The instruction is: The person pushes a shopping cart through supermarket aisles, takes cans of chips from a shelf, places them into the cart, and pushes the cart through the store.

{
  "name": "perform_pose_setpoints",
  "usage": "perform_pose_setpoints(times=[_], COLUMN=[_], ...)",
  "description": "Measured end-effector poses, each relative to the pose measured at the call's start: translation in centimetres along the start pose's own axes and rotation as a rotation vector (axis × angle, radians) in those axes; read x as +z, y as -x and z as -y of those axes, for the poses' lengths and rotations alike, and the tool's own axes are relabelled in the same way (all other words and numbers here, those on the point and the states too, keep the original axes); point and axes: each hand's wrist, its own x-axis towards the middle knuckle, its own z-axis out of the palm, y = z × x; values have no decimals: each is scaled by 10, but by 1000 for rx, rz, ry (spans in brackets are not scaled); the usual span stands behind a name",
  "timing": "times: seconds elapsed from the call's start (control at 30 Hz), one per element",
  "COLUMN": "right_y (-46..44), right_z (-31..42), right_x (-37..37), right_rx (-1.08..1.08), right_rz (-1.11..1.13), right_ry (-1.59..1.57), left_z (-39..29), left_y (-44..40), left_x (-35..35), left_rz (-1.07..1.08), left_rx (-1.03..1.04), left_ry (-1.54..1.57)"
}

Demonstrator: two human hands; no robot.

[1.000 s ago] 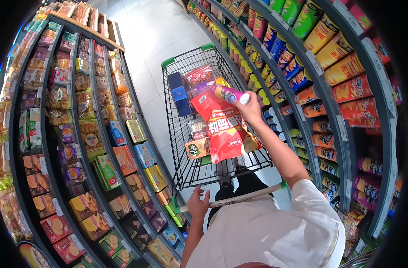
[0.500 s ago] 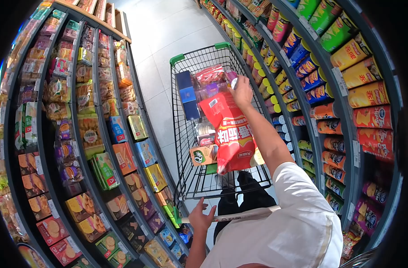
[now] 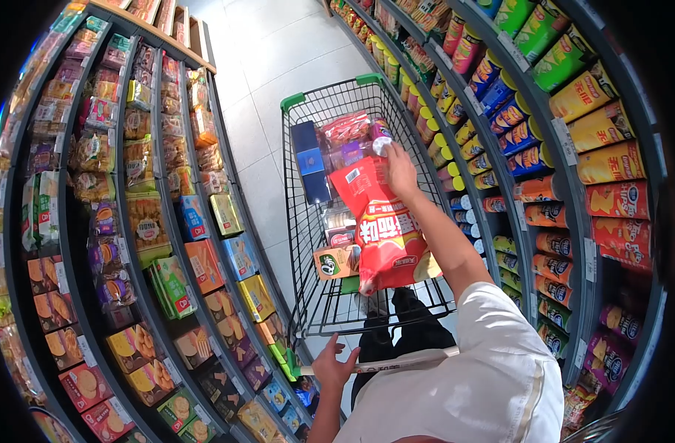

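Observation:
My right hand (image 3: 402,174) is over the cart, its fingertips at the white lid of a purple canister (image 3: 381,133) and no longer wrapped round it. The canister leans at the cart's far right. Beneath my right forearm lies a big red snack bag (image 3: 385,244). My left hand (image 3: 333,362) has its fingers apart beside the left end of the cart handle (image 3: 404,362). In the wire shopping cart (image 3: 297,251) are also a dark blue box (image 3: 308,159), red packets (image 3: 346,127), a brown box (image 3: 336,262) and a clear pack of biscuits (image 3: 339,218).
Shelves of boxed biscuits (image 3: 138,351) and packaged bread (image 3: 94,155) rise on the left. On the right, close to the cart, stand shelves of chip canisters (image 3: 526,140) and chip bags (image 3: 614,162). Tiled floor (image 3: 278,44) stretches ahead between them.
My right hand has drawn back towards me from the purple canister, which now shows more fully in the cart. My left hand stays by the handle.

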Motion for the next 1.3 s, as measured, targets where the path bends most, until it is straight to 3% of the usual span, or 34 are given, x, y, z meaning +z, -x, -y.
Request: perform_pose_setpoints(times=[0.23,0.33,0.57,0.87,0.9,0.93,1.0,1.03,1.13,1.3], right_y=[115,161,240,331,344,358,389,403,441,466], right_z=[16,20,-8,-46,-47,-42,-57,-58,-71,-81], right_x=[-70,-113,-197,-367,-391,-418,-456,-481,-533,-588], right_rx=[-84,-8,135,340,317,442,400,382,441,555], right_rz=[-16,68,-1,-578,-679,-696,-898,-971,-1135,-1144], right_ry=[-234,-269,-192,-50,23,-45,223,343,490,851], left_z=[5,4,11,10,21,20,21,27,39,40], left_y=[0,-2,-10,-20,-22,-24,-28,-28,-34,-32], left_x=[2,0,-4,-14,-10,-10,-13,-11,-8,-15], left_rz=[-30,-37,6,100,69,98,154,121,132,131], left_rx=[39,63,35,98,188,161,96,168,201,245], left_ry=[-2,7,60,-16,-12,-8,-7,9,47,38])
